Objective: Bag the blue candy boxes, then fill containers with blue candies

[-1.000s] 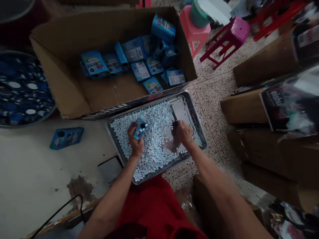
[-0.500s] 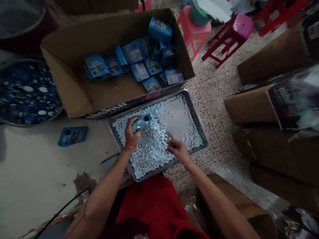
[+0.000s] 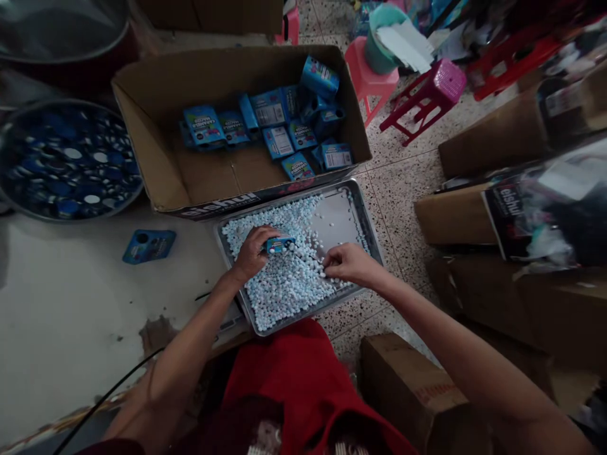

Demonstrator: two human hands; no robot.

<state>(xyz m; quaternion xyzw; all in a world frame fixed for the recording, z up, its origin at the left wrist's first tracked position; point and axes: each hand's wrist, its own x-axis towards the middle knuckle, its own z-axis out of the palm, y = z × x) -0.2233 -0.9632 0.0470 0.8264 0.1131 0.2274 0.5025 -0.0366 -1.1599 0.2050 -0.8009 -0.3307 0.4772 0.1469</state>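
Observation:
My left hand is wrapped round a small blue box, held low over the left part of a metal tray. Many small pale blue and white candies cover most of that tray. Over its right part is my right hand, fingers curled and pressed together at the edge of the candy heap; what they hold, if anything, is too small to name. A second blue box lies on the table to the left.
Beyond the tray stands a cardboard carton with several blue boxes. A round basin of blue-and-white pieces is at the left. Stools and cartons stand on the floor at the right.
The blue box in my left hand has moved slightly right and down and is tilted more away. My right hand has shifted a little right and up. The camera view has shifted.

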